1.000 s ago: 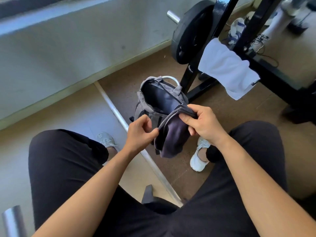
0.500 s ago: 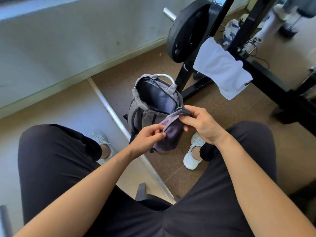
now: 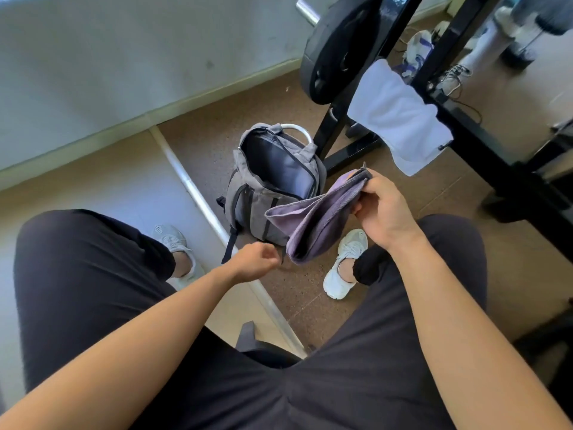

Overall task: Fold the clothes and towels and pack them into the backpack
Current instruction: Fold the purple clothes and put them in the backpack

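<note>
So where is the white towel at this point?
The white towel hangs at the upper right of the head view, draped over the black rack, just right of the weight plate and beyond the open backpack on the floor.

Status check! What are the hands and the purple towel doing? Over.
Right hand grips purple towel beside backpack. Left hand empty, loosely curled. Backpack open, mouth unblocked. White towel not yet packed.

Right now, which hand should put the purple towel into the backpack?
Probably right. The right hand grips the purple towel just beside the open mouth of the backpack; the left hand is empty, lower by its front.
</note>
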A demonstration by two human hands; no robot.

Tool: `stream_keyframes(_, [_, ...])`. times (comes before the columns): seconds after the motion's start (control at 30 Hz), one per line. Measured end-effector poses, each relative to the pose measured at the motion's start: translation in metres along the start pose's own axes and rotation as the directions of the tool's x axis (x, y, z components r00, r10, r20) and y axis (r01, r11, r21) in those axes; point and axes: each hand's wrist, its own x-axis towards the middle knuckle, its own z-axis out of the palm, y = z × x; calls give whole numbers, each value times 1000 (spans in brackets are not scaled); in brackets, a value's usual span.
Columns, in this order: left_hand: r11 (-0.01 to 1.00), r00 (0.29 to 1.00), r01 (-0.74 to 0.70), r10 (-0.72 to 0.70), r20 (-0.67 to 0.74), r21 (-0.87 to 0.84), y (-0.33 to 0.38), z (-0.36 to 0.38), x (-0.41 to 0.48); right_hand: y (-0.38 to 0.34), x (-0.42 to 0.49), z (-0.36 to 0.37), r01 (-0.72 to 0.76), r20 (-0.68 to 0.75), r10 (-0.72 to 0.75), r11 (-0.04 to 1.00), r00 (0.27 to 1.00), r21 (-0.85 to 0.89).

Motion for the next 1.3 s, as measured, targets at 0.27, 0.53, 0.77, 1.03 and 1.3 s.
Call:
stream_keyframes(0.27, [807, 987, -79, -19, -160, -586, 29, 9, 2, -4, -7, 13, 10, -3, -10, 999, 1000, -49])
stream_keyframes(0.53, [744, 914, 203, -378, -150, -637, 14, -4, 7, 0, -6, 0, 20, -294, -70, 986, 953, -168])
stream_keyframes(0.77, [458, 826, 316, -564, 3, -831, 3, -12, 6, 0, -6, 4, 95, -228, -204, 905, 952, -414])
stream_keyframes(1.03, [880, 945, 283, -324, -46, -382, -6, -12, 0, -3, -8, -9, 143, -121, -195, 928, 973, -345])
stream_keyframes(1.3, [923, 930, 156, -257, -262, -353, -4, -11, 3, -9, -12, -15, 190, 5, -202, 910, 979, -369])
